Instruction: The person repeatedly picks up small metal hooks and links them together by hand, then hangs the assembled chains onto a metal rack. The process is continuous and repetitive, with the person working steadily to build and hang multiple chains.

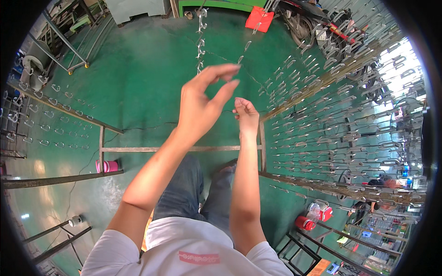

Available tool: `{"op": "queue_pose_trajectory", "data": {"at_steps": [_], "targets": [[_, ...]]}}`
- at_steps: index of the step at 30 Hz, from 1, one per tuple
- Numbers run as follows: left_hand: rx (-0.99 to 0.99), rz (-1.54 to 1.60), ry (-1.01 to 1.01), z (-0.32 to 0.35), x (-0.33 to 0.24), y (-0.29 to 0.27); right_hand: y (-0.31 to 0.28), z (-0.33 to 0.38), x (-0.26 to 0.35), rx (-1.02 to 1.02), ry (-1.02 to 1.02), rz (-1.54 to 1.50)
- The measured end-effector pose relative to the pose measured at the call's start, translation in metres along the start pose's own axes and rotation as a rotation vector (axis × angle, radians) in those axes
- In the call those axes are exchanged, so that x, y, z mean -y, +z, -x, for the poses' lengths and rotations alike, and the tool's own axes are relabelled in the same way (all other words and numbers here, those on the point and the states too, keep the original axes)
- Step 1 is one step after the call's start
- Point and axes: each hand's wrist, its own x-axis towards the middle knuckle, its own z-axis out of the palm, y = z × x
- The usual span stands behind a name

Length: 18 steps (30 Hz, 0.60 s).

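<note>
The left hand's [199, 103] grip gapes, with nothing visible between thumb and fingers; a light pinch near a link's end, without swinging the strand, would likely work best. Beyond its knuckles a hook chain [201, 42] runs near-vertical in view; just above its fingertips, a hook strand [247, 45] slants up rightward. The right hand's [247, 118] fingertips curl together; whether they hold anything, I cannot tell.

Ahead of you: silvery metal-hook strand [201, 43], links bunched, running nearly straight. To your right of it, sparser strand [247, 45] of elongated links, slanting, lower end nearer the first.
</note>
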Motion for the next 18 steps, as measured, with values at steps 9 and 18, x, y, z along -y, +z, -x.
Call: {"op": "queue_pose_trajectory", "data": {"at_steps": [9, 18], "targets": [[-0.002, -0.007, -0.285, 0.06, 0.045, -0.012, 0.012, -0.058, -0.042, -0.217, -0.551, 0.314], [-0.021, 0.036, -0.332, 0.065, 0.045, -0.02, 0.023, -0.065, -0.031, -0.172, -0.596, 0.297]]}}
